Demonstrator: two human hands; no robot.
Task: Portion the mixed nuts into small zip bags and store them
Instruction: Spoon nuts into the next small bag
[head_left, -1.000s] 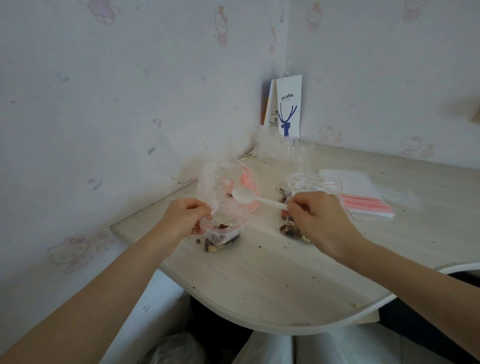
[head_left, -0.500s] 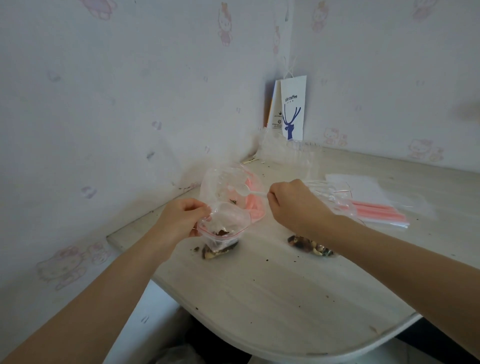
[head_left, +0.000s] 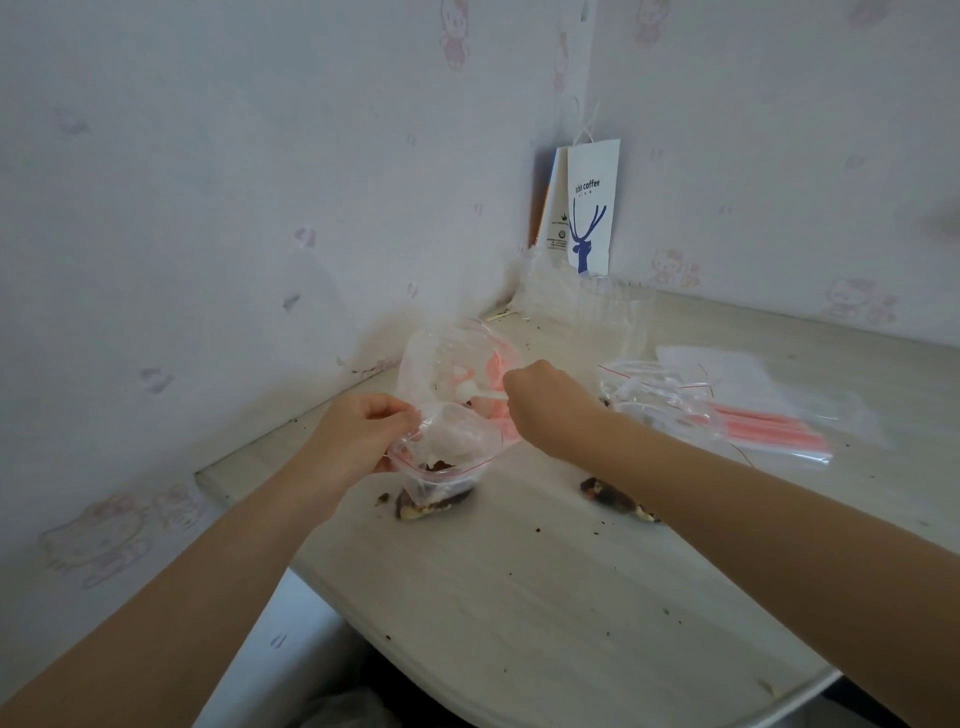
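Over pale table (head_left: 545, 597) — left hand (head_left: 358, 436) pinches zip bag (head_left: 441, 462) rim; right hand (head_left: 545, 405) fisted around spoon (head_left: 475, 392).

A white paper bag (head_left: 589, 208) printed with a blue deer and the word coffee stands upright in the corner at the back of the pale wooden table (head_left: 545, 597), against wallpaper (head_left: 208, 208) patterned with faint pink cartoon cats.

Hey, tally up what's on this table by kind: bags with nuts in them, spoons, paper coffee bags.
Zip bags with nuts: 2 (small zip bag held open by left hand; second filled bag, partly hidden)
White spoon in right hand: 1
Paper coffee bag: 1
Total: 4
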